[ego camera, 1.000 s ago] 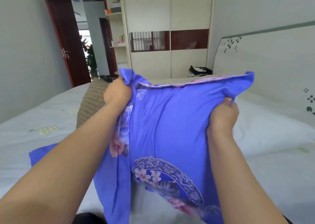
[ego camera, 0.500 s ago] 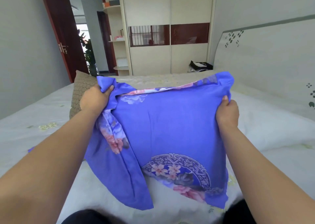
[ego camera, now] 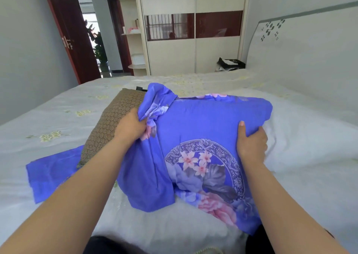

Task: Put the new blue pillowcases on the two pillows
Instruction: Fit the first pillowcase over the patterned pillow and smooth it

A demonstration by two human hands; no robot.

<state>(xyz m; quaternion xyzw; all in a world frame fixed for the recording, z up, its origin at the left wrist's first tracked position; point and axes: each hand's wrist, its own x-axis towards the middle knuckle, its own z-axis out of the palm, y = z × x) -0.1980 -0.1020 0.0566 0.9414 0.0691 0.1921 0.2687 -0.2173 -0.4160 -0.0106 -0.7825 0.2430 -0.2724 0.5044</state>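
A pillow in a blue flowered pillowcase (ego camera: 203,122) lies on the bed in front of me, its round flower print facing up. My left hand (ego camera: 130,127) grips the bunched loose cloth at the case's left end. My right hand (ego camera: 251,143) holds the pillow's right edge, thumb on top and fingers curled under. To the left lies a second pillow with a brown woven cover (ego camera: 112,122), bare of any blue case. A flat blue pillowcase (ego camera: 52,172) lies partly under that brown pillow, near my left forearm.
The bed (ego camera: 58,122) has a white sheet with pale flower prints. A white headboard (ego camera: 302,60) rises at the right. Behind stand a wardrobe (ego camera: 193,46), open shelves and a dark red door (ego camera: 71,31). A black bag (ego camera: 230,64) sits beyond the bed's far edge.
I have lowered the cased pillow from held up in the air down onto the bed. My right hand has shifted from the top corner to the right edge.
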